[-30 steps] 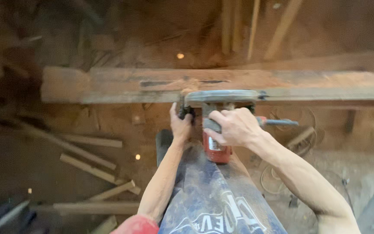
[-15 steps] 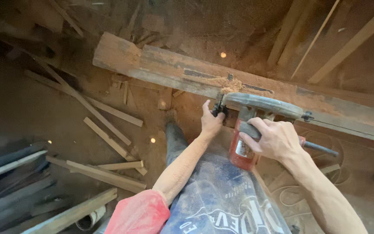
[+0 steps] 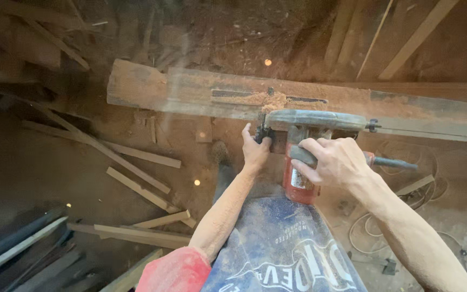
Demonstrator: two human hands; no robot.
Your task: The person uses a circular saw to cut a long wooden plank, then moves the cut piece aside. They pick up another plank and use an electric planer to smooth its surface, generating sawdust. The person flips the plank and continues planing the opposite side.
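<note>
A long thick wooden beam (image 3: 190,92) lies across the view, dusted with sawdust, with a narrow slot cut along its top. A red power saw (image 3: 300,178) with a grey guard (image 3: 317,119) is pressed against the beam's near side. My left hand (image 3: 256,148) grips the saw's black front knob. My right hand (image 3: 333,162) is wrapped around the saw's rear handle. A small heap of sawdust (image 3: 273,101) sits on the beam just above the guard. My leg in dark printed fabric (image 3: 287,254) shows below.
Loose wooden slats (image 3: 136,186) lie scattered on the dirt floor at left. More planks (image 3: 17,249) lie at lower left. The saw's cable (image 3: 395,162) runs right and coils (image 3: 368,232) on the floor. Leaning timbers (image 3: 417,35) stand at the back right.
The view has swung and the beam now lies nearly level again. Both hands keep their grip on the saw, which stays at the same spot on the beam.
</note>
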